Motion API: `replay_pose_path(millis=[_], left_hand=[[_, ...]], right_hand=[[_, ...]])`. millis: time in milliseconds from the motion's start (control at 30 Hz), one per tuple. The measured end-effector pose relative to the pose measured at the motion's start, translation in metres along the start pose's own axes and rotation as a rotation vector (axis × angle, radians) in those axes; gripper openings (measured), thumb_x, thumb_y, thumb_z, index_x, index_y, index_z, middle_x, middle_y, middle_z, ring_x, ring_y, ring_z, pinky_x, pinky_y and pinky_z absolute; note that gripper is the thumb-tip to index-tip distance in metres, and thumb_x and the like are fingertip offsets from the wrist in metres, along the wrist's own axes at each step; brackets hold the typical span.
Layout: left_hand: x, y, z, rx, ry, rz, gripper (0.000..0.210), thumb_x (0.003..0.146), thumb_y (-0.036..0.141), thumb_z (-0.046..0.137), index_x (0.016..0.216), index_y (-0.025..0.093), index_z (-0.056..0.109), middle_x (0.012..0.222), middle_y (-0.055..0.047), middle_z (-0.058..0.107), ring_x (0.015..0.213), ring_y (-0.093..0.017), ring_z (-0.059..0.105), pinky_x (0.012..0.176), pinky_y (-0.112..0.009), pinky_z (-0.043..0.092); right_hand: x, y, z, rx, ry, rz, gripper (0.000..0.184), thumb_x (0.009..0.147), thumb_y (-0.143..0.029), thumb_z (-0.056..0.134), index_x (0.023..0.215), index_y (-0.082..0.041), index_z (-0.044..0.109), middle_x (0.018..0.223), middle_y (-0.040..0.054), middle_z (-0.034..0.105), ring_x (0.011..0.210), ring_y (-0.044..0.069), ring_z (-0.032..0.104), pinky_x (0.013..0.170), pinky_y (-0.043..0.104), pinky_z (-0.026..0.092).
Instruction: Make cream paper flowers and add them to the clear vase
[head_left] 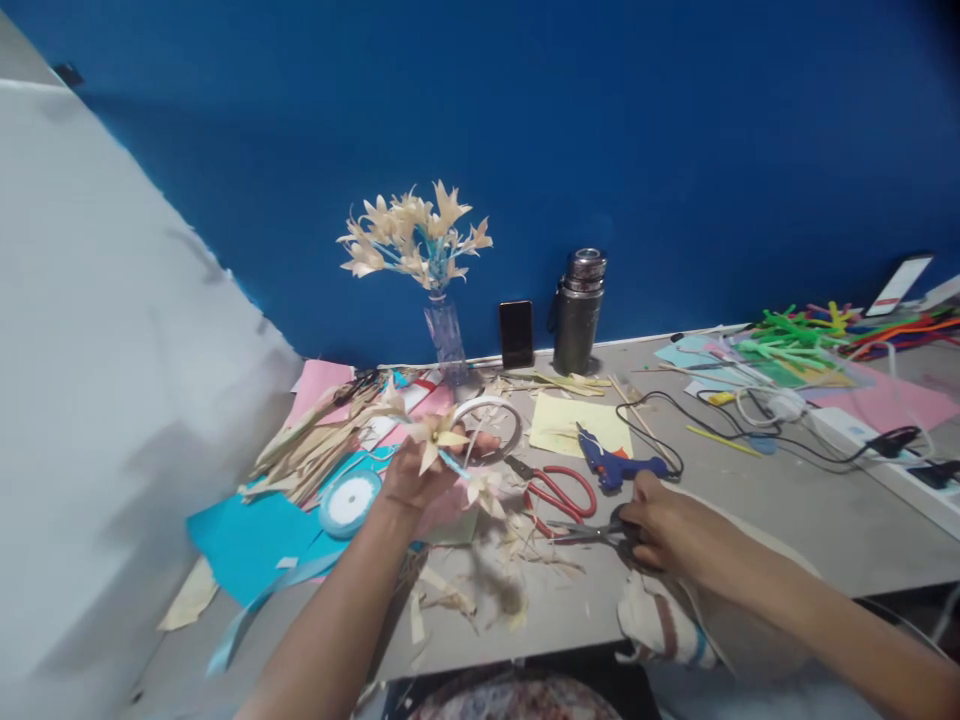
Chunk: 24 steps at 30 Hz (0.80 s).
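Note:
My left hand (417, 478) is closed around a blue-wrapped stem that bears cream husk-like flowers (436, 437), one above the fingers and another lower right. At the right, my right hand (671, 528) grips the black handles of a pair of scissors (589, 533), whose blades point left just above the table. Red-handled pliers (561, 492) lie right behind the blades. A blue glue gun (616, 468) rests beyond my right hand. Behind my left fingers stands a roll of white tape (514, 425). Blue ribbon on a spool (350, 503) lies left of my left wrist.
A clear bottle (446, 345) holds more cream flowers (416, 235) by the blue wall. Beside it stand a phone (517, 335) and a steel flask (580, 315). Husk strips (319, 440) pile up left. Cables and a power strip (877, 450) occupy the right; a cloth (660, 620) lies at the front edge.

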<state>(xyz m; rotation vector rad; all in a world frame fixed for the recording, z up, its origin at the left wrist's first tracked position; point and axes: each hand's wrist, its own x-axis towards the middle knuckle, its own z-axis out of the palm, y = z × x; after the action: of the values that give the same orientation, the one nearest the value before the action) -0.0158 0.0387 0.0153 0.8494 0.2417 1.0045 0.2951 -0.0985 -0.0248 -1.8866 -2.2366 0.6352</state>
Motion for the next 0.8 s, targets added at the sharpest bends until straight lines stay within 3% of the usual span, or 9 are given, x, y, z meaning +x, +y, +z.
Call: replay_pose_path(millis=[100,233,267,333,400,467,600,700,800], left_hand=[[0.001,0.003,0.007,0.032,0.036,0.014,0.033,0.051,0.027,0.089,0.050,0.017,0.057,0.064,0.001,0.064,0.085,-0.026,0.071,0.101,-0.050,0.045],[0.002,0.004,0.009,0.037,0.081,0.021,0.046,0.053,0.032,0.089,0.040,0.014,0.048,0.070,-0.002,0.065,0.091,-0.027,0.070,0.099,-0.047,0.047],[0.002,0.003,0.008,0.038,0.085,0.018,0.045,0.052,0.032,0.089,0.041,0.014,0.049,0.070,-0.002,0.066,0.091,-0.027,0.070,0.097,-0.046,0.048],[0.002,0.001,0.007,0.047,0.089,0.011,0.039,0.052,0.031,0.089,0.046,0.015,0.053,0.069,-0.003,0.066,0.087,-0.026,0.070,0.092,-0.043,0.050],[0.001,-0.001,0.007,0.070,0.085,0.007,0.031,0.054,0.029,0.088,0.054,0.016,0.060,0.064,-0.001,0.064,0.075,-0.021,0.068,0.084,-0.038,0.052],[0.001,-0.002,0.011,0.097,0.074,0.001,0.027,0.055,0.027,0.088,0.060,0.017,0.064,0.059,0.001,0.061,0.063,-0.016,0.064,0.073,-0.033,0.052],[-0.002,-0.002,0.022,0.178,0.015,-0.025,0.025,0.054,0.027,0.089,0.059,0.015,0.068,0.061,-0.001,0.064,0.060,-0.015,0.060,0.068,-0.031,0.049],[-0.003,-0.002,0.025,0.275,-0.056,-0.045,0.023,0.058,0.030,0.088,0.061,0.015,0.071,0.072,-0.006,0.069,0.078,-0.023,0.067,0.077,-0.036,0.049],[-0.003,-0.003,0.022,0.336,-0.087,-0.059,0.020,0.061,0.029,0.086,0.065,0.015,0.073,0.083,-0.009,0.072,0.092,-0.029,0.067,0.084,-0.040,0.047]], right_hand=[[0.006,-0.003,-0.009,-0.055,-0.121,-0.007,0.012,0.067,-0.012,0.063,0.078,-0.019,0.062,0.082,0.0068,0.063,0.071,0.021,0.058,0.060,0.029,0.036],[0.006,-0.014,-0.035,0.051,-0.188,0.007,0.026,0.068,-0.012,0.061,0.092,-0.022,0.064,0.077,0.0015,0.067,0.066,0.018,0.059,0.055,0.025,0.035],[0.006,-0.021,-0.042,0.084,-0.166,-0.012,0.022,0.072,-0.013,0.060,0.090,-0.022,0.066,0.076,0.0009,0.068,0.066,0.017,0.060,0.056,0.025,0.036],[0.012,-0.039,-0.056,0.142,0.045,-0.109,0.013,0.083,-0.020,0.055,0.079,-0.021,0.068,0.077,0.0023,0.070,0.070,0.017,0.061,0.062,0.026,0.039],[0.024,-0.064,-0.066,0.286,0.265,-0.183,0.021,0.089,-0.031,0.055,0.078,-0.021,0.071,0.081,0.0032,0.071,0.075,0.018,0.061,0.068,0.027,0.041],[0.043,-0.087,-0.069,0.455,0.385,-0.179,0.029,0.090,-0.038,0.055,0.077,-0.019,0.073,0.072,0.0023,0.069,0.065,0.016,0.057,0.061,0.027,0.039],[0.082,-0.116,-0.059,0.843,0.372,-0.118,0.040,0.083,-0.053,0.063,0.070,-0.017,0.073,0.054,-0.0010,0.056,0.050,0.012,0.045,0.048,0.025,0.030],[0.097,-0.120,-0.048,1.083,0.371,-0.050,0.048,0.075,-0.056,0.071,0.052,-0.017,0.058,0.046,-0.0039,0.045,0.045,0.009,0.035,0.044,0.024,0.024],[0.098,-0.117,-0.042,1.240,0.367,0.002,0.046,0.070,-0.050,0.078,0.050,-0.018,0.051,0.043,-0.0073,0.036,0.043,0.007,0.029,0.043,0.024,0.019]])
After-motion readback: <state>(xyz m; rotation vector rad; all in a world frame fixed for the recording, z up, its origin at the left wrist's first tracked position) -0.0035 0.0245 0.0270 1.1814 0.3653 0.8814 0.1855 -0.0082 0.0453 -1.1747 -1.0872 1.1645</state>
